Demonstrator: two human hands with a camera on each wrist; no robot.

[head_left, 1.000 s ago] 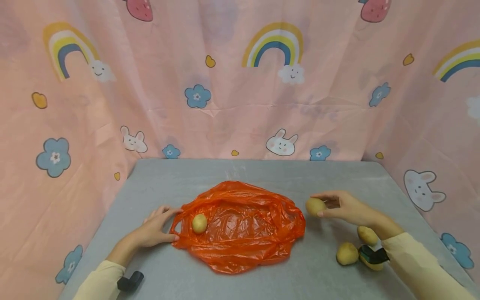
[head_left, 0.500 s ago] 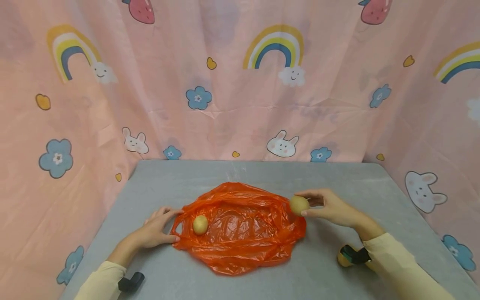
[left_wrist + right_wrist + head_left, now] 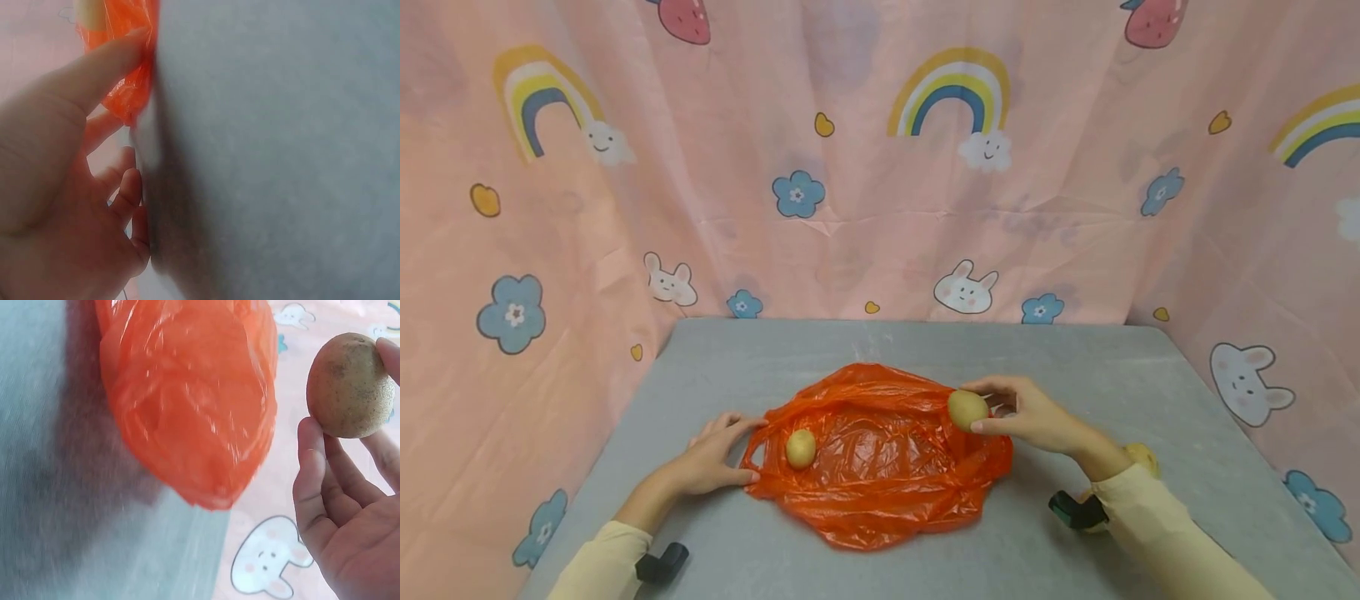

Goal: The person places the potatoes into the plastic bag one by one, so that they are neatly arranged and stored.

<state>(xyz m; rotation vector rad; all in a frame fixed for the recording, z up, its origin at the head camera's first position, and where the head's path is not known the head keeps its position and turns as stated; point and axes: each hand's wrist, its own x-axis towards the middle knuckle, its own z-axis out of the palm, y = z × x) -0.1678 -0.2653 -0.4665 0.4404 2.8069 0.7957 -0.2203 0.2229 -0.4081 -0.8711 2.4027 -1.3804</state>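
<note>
An orange plastic bag (image 3: 880, 500) lies spread on the grey table, its mouth facing up. Inside its left part sits one potato (image 3: 801, 450). My left hand (image 3: 718, 458) rests at the bag's left handle, thumb and forefinger spread apart and touching its edge; the left wrist view shows the thumb (image 3: 119, 59) against the plastic. Above the bag's right part, my right hand (image 3: 1033, 418) holds a second potato (image 3: 967, 410) between thumb and fingertips. In the right wrist view this potato (image 3: 350, 387) is off the table, beside the bag's rounded end (image 3: 194, 425).
Another potato (image 3: 1142, 457) shows behind the right forearm, and a bit of one more is visible under the black wrist camera (image 3: 1078, 510). A pink patterned curtain (image 3: 865, 250) encloses the table (image 3: 775, 342) at the back and both sides.
My right hand has carried its potato leftward from beside the bag to over the bag's right part. The right forearm now covers more of the loose potatoes. My left hand stays put.
</note>
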